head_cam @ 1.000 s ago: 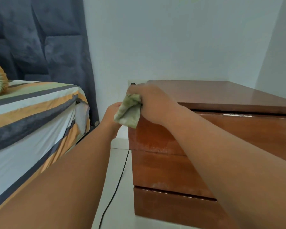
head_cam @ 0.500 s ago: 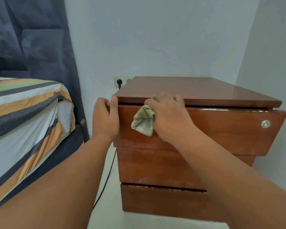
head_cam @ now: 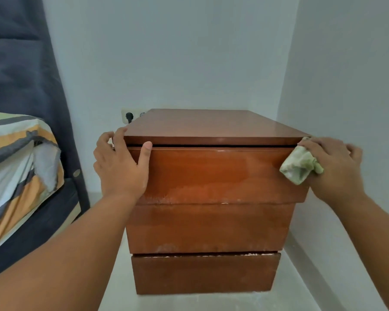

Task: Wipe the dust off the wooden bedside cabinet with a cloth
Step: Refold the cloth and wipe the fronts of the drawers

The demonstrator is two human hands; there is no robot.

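The right hand (head_cam: 337, 169) presses a bunched pale green cloth (head_cam: 300, 166) against the right end of the top drawer front (head_cam: 222, 173), fingers curled over the wad and pinning it to the wood just under the overhanging top panel (head_cam: 209, 124). The fingers farther out spread past the cabinet's right corner. The cloth sits under the palm and thumb side, with its loose lower fold hanging free on the drawer face.

Across the drawer from that grip, the left hand (head_cam: 121, 167) clasps the opposite corner of the wooden bedside cabinet (head_cam: 207, 227): thumb laid flat on the drawer front, other fingers wrapped round the left side, nothing held in it. Pale dusty streaks show along the lower part of the top drawer, below and between the two hands, and along the edges of the two drawers beneath.

Behind the left hand, a wall socket (head_cam: 130, 116) with a black plug peeks past the cabinet's rear corner. Farther left lie a striped mattress (head_cam: 20, 162) and a dark padded headboard (head_cam: 20, 63).
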